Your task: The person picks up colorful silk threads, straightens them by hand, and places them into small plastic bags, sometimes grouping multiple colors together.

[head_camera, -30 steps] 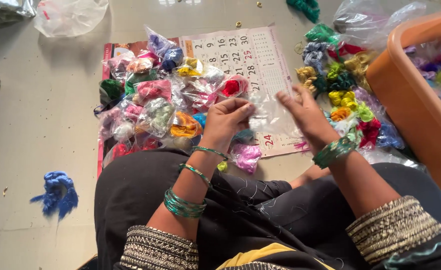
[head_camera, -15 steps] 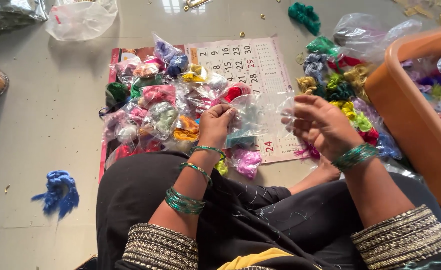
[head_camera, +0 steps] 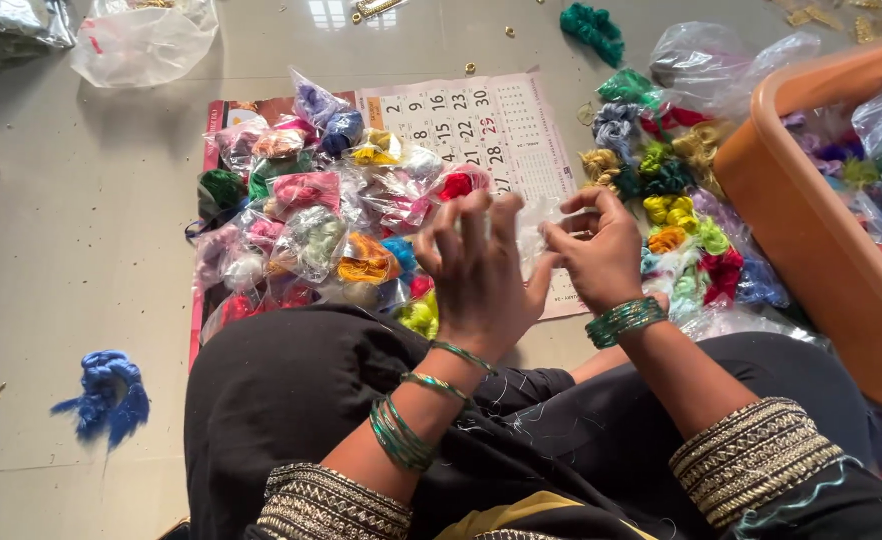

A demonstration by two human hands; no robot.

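Observation:
My left hand (head_camera: 479, 272) and my right hand (head_camera: 601, 250) meet above my lap, both wearing green bangles. Between their fingertips they pinch a small clear plastic bag (head_camera: 535, 226); I cannot make out anything inside it. Just beyond the hands lies a pile of small clear bags with coloured thread skeins (head_camera: 311, 215), resting on a calendar sheet (head_camera: 506, 125) on the floor. To the right of my right hand lie loose thread skeins (head_camera: 676, 205) in yellow, green, red and blue.
An orange plastic tub (head_camera: 811, 230) holding bagged thread stands at the right. A blue skein (head_camera: 106, 392) lies on the tiled floor at the left, a green one (head_camera: 593, 28) at the back. A crumpled clear bag (head_camera: 146, 40) sits at the top left.
My left hand has lifted off the pile of bags and my right hand has closed from a spread pose; both now hold the clear bag between them.

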